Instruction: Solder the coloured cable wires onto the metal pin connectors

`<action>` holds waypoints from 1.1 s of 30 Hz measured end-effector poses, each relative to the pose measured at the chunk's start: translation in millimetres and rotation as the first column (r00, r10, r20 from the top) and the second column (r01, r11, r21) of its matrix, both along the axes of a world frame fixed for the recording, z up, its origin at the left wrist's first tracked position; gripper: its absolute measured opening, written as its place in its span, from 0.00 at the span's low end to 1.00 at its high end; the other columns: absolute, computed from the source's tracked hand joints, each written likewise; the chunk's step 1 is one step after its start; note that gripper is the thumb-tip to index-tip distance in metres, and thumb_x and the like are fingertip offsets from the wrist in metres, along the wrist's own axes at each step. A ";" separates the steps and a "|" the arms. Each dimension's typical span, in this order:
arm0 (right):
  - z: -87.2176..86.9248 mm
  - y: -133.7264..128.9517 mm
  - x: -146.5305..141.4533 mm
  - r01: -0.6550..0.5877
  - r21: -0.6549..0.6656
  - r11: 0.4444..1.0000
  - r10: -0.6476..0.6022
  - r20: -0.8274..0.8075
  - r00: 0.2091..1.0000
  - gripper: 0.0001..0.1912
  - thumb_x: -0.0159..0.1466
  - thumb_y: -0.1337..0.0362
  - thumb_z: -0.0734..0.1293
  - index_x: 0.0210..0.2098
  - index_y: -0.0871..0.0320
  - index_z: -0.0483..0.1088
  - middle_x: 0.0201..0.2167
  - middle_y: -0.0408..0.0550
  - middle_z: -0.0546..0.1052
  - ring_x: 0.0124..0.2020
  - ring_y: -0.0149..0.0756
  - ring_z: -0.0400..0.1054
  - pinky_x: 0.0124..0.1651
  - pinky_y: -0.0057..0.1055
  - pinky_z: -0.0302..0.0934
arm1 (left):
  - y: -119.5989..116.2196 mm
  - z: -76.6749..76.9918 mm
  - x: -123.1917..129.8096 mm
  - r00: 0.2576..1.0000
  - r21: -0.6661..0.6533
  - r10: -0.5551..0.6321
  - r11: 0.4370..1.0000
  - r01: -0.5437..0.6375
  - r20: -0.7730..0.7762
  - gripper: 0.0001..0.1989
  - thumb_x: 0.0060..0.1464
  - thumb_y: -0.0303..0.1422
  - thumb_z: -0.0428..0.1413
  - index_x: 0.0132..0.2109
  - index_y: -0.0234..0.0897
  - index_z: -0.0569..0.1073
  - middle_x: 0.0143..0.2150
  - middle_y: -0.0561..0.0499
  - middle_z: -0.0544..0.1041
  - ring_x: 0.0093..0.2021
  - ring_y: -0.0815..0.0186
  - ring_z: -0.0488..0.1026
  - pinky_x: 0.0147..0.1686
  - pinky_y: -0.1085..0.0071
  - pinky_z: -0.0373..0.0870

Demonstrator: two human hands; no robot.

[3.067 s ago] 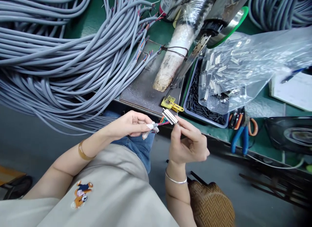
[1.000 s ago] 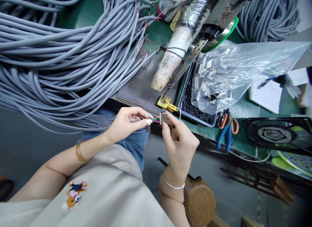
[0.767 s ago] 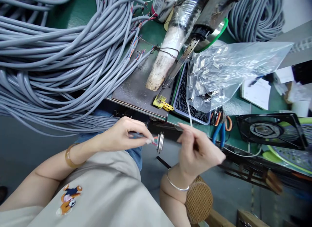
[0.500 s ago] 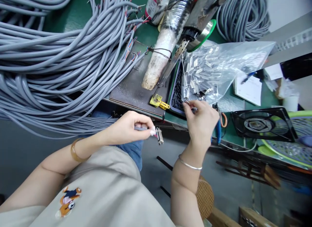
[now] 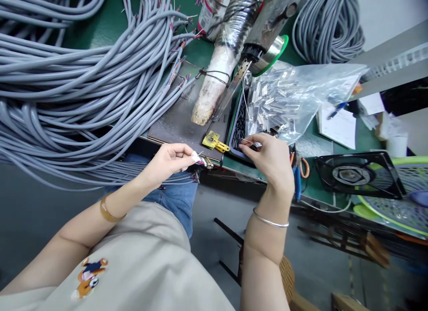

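My left hand [image 5: 172,161] is closed in a pinch, with white coverings on the fingertips. It holds a cable end whose coloured wires lead to a small metal connector [image 5: 207,163], in front of the table edge. My right hand [image 5: 269,155] bends over the near end of a tray of small black tubes [image 5: 239,130]. Its thumb and forefinger are nearly together, and a thin light wire shows at the tips. The other fingers curl underneath, partly hidden. A yellow clip-like tool [image 5: 220,146] lies on the dark board [image 5: 177,128] between the hands.
Many grey cables [image 5: 100,75] cover the left side. A white-wrapped pipe [image 5: 214,83] and a soldering iron [image 5: 242,72] reach down over the board. A solder spool [image 5: 272,55], a bag of metal parts [image 5: 277,95], pliers [image 5: 297,177] and a fan [image 5: 361,173] are at right.
My left hand has moved up and left with the connector, now nearer the table edge. My right hand has shifted slightly left over the tray's near end. The view has shifted a little.
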State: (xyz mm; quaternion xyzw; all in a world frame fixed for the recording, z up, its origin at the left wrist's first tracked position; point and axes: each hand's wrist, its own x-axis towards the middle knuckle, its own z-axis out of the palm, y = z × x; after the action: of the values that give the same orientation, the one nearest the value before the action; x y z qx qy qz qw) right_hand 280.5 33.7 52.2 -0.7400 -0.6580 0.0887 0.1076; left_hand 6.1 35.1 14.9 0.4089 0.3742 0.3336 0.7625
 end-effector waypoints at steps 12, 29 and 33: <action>18.9 -38.9 -22.4 0.332 0.416 0.846 -0.199 -0.331 0.922 0.07 0.62 0.60 0.70 0.34 0.57 0.76 0.28 0.43 0.77 0.21 0.28 0.63 0.29 0.30 0.55 | -3.1 7.7 7.0 0.999 0.007 0.025 1.000 -0.024 -0.020 0.07 0.41 0.30 0.66 0.27 0.30 0.77 0.22 0.56 0.71 0.22 0.78 0.62 0.24 0.79 0.56; 13.5 -54.6 -87.1 -0.164 0.259 0.952 0.279 -0.514 0.811 0.06 0.68 0.67 0.69 0.35 0.55 0.76 0.32 0.44 0.80 0.31 0.30 0.72 0.33 0.28 0.64 | -6.2 14.8 3.4 0.983 0.242 -0.092 0.962 0.128 -0.157 0.04 0.48 0.28 0.59 0.29 0.31 0.74 0.22 0.57 0.66 0.23 0.77 0.58 0.24 0.77 0.55; 12.3 -53.3 -90.0 -0.252 0.216 0.943 0.330 -0.529 0.782 0.06 0.69 0.67 0.68 0.35 0.55 0.77 0.33 0.44 0.80 0.32 0.31 0.73 0.34 0.29 0.65 | -6.4 11.2 2.4 0.991 0.183 -0.101 0.976 0.115 -0.083 0.08 0.45 0.27 0.61 0.35 0.34 0.71 0.25 0.58 0.68 0.25 0.76 0.62 0.26 0.78 0.58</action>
State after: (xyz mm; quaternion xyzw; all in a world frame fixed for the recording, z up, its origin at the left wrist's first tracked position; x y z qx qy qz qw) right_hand 190.5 -19.6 64.5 -0.5621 -0.7084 0.2721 0.3289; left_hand 8.6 28.7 26.1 0.5107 0.3462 0.3101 0.7233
